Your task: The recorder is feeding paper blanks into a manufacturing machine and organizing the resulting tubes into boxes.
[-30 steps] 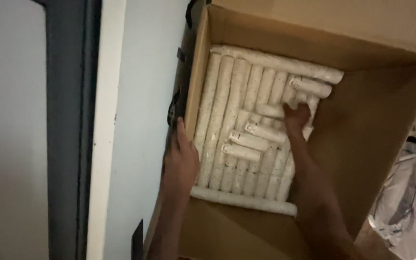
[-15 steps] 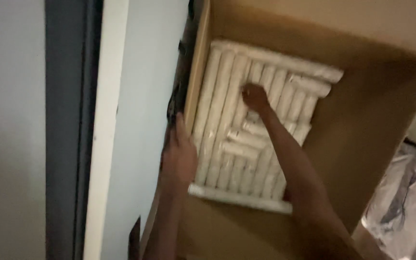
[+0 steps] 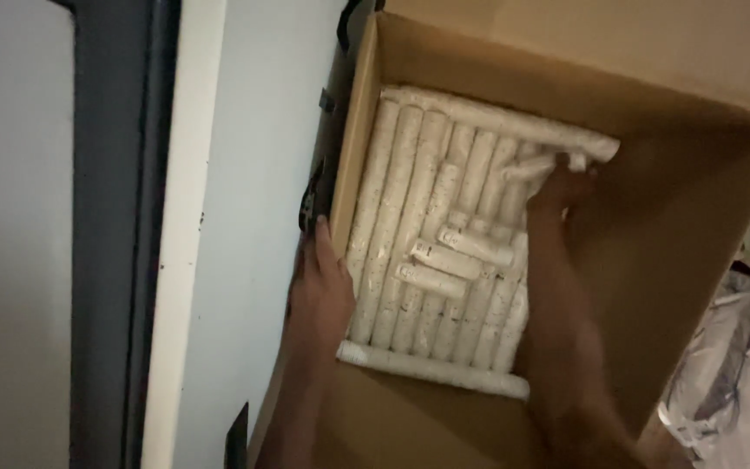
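In the open brown cardboard box (image 3: 705, 226), the right hand (image 3: 562, 187) pinched a white plastic-wrapped cup sleeve (image 3: 536, 168) at upper centre, ready to lift, while the flat left hand (image 3: 321, 291) steadied the left wall.

Pale wall (image 3: 253, 217), dark door frame (image 3: 106, 234), crumpled clear plastic (image 3: 740, 373) at right

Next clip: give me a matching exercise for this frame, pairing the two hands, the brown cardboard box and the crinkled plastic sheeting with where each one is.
Things:
1. left hand
2. right hand
3. brown cardboard box
4. crinkled clear plastic sheeting

Places:
A. lower right corner, outside the box
B. on the box's left wall
C. beside the pale wall, holding stacked white paper-cup sleeves
D. deep inside, at the upper right end of the sleeves

Pairs: 1-B, 2-D, 3-C, 4-A
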